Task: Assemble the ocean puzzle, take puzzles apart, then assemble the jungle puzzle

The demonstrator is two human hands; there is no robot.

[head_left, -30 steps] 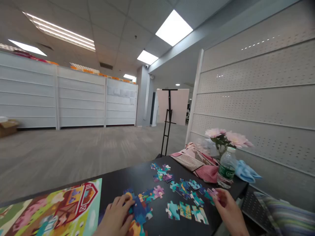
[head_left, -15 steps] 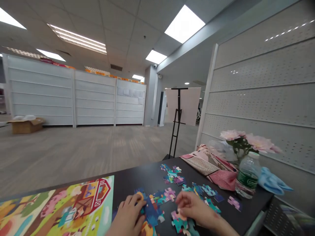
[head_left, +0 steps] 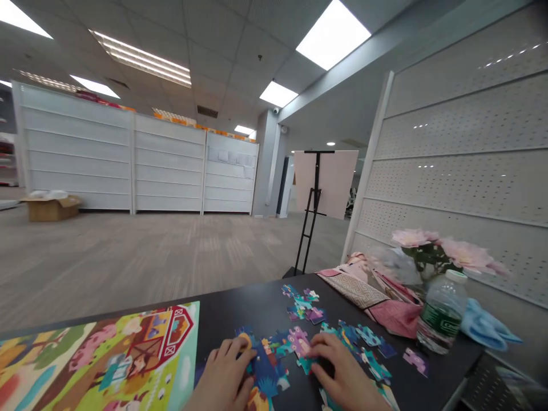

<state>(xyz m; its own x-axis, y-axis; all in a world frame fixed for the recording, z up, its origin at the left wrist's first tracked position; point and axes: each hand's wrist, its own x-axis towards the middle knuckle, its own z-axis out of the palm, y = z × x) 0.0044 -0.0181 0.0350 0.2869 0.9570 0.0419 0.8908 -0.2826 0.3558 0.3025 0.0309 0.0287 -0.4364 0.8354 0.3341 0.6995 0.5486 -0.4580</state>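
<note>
Now, the left hand (head_left: 225, 378) curls over joined blue jigsaw pieces (head_left: 266, 371) and the right hand (head_left: 345, 371) rests its fingers against a pink-and-teal piece (head_left: 299, 342), neither clearly gripping, on the black table (head_left: 257, 302) beside a farm-scene puzzle picture (head_left: 107, 354).

LOC: open-plan office-type flr | CLG: drop tiles (head_left: 222, 51) w/ recessed fluor. panels (head_left: 333, 34) + dome sec. cam (head_left: 275, 110) | WALLS: white perf. partition (head_left: 462, 154) - white dividers (head_left: 166, 171) | FLR: grey carpet (head_left: 128, 251) | MISC: black easel (head_left: 314, 194), cardboard box (head_left: 51, 209)
</note>
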